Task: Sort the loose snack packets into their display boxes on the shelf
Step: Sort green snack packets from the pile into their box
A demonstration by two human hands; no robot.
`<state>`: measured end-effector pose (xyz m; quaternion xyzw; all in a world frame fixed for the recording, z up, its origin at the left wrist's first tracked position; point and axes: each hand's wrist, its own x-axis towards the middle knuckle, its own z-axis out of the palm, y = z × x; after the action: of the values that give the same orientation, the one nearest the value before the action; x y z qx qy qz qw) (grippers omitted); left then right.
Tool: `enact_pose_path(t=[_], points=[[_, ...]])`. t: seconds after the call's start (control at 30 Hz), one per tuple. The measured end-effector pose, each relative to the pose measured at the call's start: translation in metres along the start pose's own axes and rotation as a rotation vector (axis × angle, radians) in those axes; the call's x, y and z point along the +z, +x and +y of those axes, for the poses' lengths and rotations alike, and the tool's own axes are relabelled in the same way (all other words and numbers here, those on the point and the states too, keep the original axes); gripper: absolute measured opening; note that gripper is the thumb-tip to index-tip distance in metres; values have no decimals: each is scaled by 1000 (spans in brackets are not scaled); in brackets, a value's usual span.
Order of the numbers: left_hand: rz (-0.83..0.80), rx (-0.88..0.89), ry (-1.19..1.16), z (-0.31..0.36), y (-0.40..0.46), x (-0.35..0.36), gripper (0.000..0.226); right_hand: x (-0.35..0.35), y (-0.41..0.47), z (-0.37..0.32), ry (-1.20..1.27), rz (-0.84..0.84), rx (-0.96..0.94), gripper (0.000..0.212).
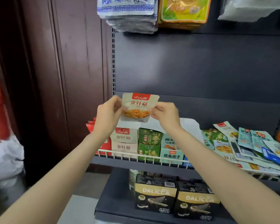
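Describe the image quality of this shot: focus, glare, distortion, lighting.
Head view: the beige packet, pinched by the left hand and right hand, is sharp enough to read; the hanging bags at the top and the white sack at the left edge are blurred; the wire rail bows from wide-angle distortion; the grey back panel is evenly lit, with no harsh glare.

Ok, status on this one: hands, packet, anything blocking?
Both hands, left and right, pinch beige packet upright above matching beige box. Loose pile waits right. Nothing blocking.

Left hand (107, 110) and right hand (166, 113) pinch a beige foil mushroom-snack packet (138, 107) upright above the matching beige cardboard display box (124, 142).
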<state>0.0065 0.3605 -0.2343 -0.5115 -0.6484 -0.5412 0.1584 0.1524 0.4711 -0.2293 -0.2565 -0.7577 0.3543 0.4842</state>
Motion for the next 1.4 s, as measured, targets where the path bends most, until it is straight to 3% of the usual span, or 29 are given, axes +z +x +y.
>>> enact_pose_path(t=[0.17,0.27,0.37,0.53,0.7,0.8,0.9,1.13,1.27,1.4], points=[[-33,-72,20,-22,-3,-7,10,27,4,2,-68,-60,13,15],[-39,-92,-4,-26,-6,-6,33,32,6,7,-181,-103,-5,21],[-4,25,19,-23,-7,-5,60,32,8,9,-306,-201,4,23],[-68,127,275,-23,-4,-7,18,29,13,0,-386,-303,-40,22],[-101,122,324,-28,-2,-15,20,34,10,-7,-508,-377,-68,29],[-293,62,425,-32,0,-15,20,35,8,-6,-566,-445,-38,28],[-468,49,467,-33,0,-12,22,34,7,-8,-448,-441,-66,16],[-497,70,385,-36,-1,-6,23,28,13,-6,-534,-629,24,24],[-477,58,310,-31,-6,-2,24,17,7,-5,-419,-558,23,21],[-402,76,235,-10,-13,8,19,-11,-5,-3,-279,-376,-11,16]])
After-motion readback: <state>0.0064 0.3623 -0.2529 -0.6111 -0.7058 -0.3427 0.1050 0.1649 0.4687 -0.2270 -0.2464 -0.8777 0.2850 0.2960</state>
